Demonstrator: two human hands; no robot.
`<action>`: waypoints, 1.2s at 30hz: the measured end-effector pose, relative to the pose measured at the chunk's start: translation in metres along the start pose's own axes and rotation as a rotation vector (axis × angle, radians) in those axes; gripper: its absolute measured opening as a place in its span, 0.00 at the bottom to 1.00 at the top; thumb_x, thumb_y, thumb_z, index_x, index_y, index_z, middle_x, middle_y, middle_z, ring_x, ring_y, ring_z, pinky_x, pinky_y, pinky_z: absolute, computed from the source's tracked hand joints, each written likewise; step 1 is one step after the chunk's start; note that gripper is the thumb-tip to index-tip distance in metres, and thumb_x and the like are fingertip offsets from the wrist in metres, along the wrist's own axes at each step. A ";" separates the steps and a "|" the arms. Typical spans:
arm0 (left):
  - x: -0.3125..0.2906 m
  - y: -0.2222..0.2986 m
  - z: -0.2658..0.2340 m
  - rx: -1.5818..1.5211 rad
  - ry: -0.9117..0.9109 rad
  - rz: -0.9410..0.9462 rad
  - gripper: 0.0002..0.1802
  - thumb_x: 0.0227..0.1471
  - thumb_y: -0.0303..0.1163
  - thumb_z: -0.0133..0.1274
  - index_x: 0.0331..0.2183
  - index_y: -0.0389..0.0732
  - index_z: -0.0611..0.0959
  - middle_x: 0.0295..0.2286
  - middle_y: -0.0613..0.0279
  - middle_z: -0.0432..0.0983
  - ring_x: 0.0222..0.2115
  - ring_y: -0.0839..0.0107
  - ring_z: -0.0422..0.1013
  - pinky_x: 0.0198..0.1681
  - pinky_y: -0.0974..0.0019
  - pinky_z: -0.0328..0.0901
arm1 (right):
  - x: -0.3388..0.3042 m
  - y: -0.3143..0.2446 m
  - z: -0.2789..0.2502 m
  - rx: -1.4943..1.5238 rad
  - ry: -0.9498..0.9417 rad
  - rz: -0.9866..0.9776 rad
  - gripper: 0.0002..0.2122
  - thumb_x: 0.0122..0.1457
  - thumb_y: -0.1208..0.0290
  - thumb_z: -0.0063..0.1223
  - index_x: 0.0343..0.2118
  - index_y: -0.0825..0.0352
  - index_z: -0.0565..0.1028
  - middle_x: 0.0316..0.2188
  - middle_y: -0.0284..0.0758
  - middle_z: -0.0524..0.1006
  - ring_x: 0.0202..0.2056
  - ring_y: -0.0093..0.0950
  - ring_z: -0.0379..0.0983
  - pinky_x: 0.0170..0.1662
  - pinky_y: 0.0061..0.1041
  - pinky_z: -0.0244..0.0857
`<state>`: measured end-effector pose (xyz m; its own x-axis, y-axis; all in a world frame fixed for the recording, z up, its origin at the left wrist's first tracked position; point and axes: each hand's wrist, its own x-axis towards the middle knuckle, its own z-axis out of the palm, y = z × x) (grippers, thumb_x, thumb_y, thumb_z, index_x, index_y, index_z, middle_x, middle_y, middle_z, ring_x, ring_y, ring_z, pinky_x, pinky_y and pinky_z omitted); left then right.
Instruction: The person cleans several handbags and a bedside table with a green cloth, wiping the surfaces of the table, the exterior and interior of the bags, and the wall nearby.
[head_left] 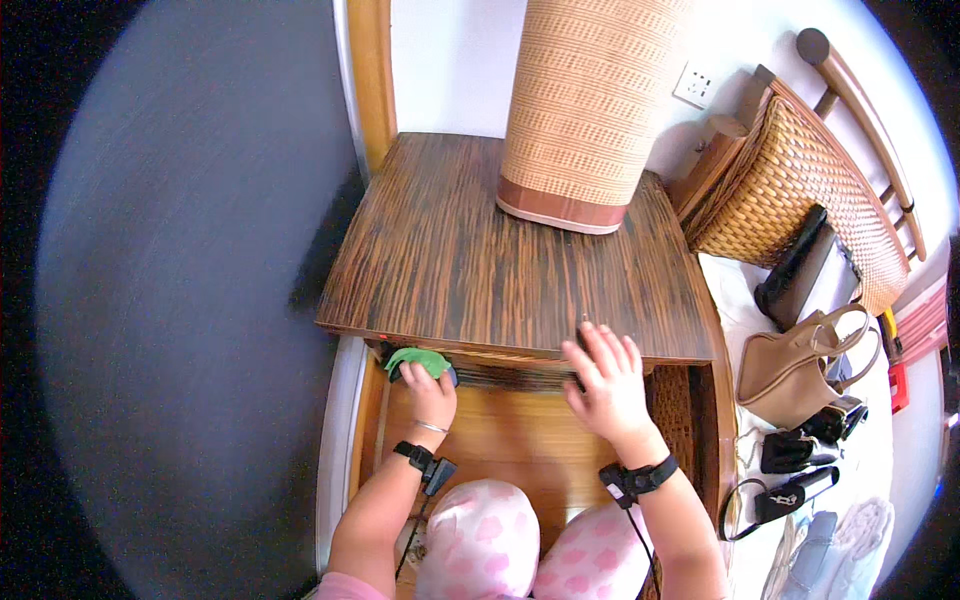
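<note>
My left hand [432, 398] is at the left front of a dark striped wooden cabinet [450, 250], just below its top edge. Its fingers are closed on a bright green cloth-like piece [418, 358], with something dark partly showing beneath it. My right hand [610, 385] is over the cabinet's front edge, right of the middle, fingers spread. A small dark patch shows beside its fingertips, too little to name. Both wrists carry black straps with small devices and cables.
A tall woven cylinder [590, 120] stands at the back of the cabinet top. A dark grey panel [190, 300] rises on the left. On the white bed at right lie a tan handbag [780, 375], several black bags and folded clothes [840, 550], near a woven headboard [800, 190].
</note>
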<state>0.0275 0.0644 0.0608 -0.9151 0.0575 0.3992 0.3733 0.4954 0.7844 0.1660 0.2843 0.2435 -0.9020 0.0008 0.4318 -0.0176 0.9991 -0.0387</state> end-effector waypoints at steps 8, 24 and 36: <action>-0.007 0.075 0.018 -0.007 -0.176 0.326 0.14 0.49 0.29 0.57 0.33 0.33 0.71 0.34 0.38 0.66 0.36 0.39 0.66 0.41 0.45 0.64 | -0.063 0.096 -0.022 -0.041 0.156 0.328 0.33 0.50 0.66 0.62 0.60 0.66 0.65 0.62 0.48 0.61 0.63 0.48 0.55 0.66 0.50 0.46; -0.029 0.177 0.057 0.015 -0.804 0.570 0.07 0.49 0.28 0.54 0.33 0.38 0.77 0.34 0.50 0.72 0.36 0.48 0.71 0.40 0.51 0.69 | -0.070 0.104 -0.017 -0.056 0.072 0.314 0.38 0.46 0.57 0.66 0.61 0.62 0.64 0.63 0.48 0.61 0.64 0.48 0.54 0.67 0.51 0.44; -0.013 0.136 0.031 0.335 -0.529 0.511 0.07 0.42 0.25 0.53 0.29 0.35 0.79 0.35 0.48 0.71 0.36 0.50 0.71 0.41 0.53 0.68 | -0.071 0.106 -0.013 -0.017 0.083 0.340 0.36 0.47 0.59 0.66 0.61 0.60 0.65 0.62 0.46 0.62 0.64 0.46 0.54 0.67 0.50 0.44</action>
<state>0.0859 0.1579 0.1477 -0.6261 0.7081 0.3263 0.7761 0.5257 0.3483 0.2339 0.3908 0.2208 -0.8166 0.3366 0.4690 0.2857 0.9416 -0.1784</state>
